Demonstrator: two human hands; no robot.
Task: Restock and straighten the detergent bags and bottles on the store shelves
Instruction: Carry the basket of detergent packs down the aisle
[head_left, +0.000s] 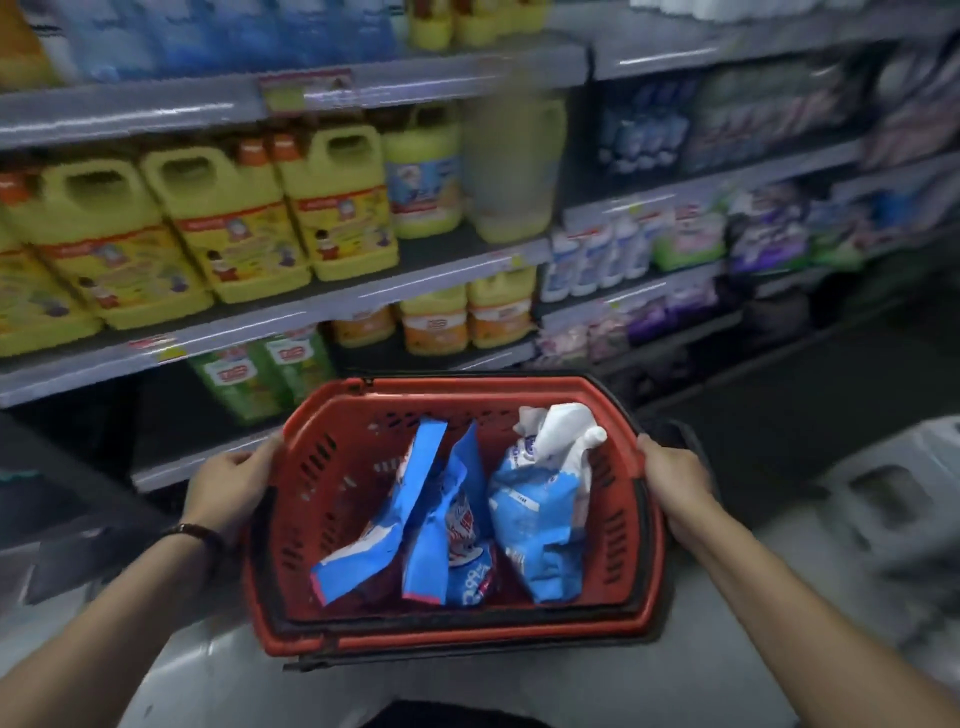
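Note:
I carry a red plastic basket (519, 636) in front of me. My left hand (231, 480) grips its left rim and my right hand (672, 480) grips its right rim. Inside lie three blue and white detergent bags: one (384, 514) leaning at the left, one (457, 530) in the middle, and one (540, 509) at the right with a crumpled white top. Yellow detergent jugs (208, 223) with orange caps fill the shelf ahead at the left.
Grey shelves (322, 306) run across the view. Smaller yellow and green bottles (467, 317) stand on the lower shelf. White bottles and purple packs (675, 244) fill the shelves at the right. A grey step stool (893, 499) stands on the floor at the right.

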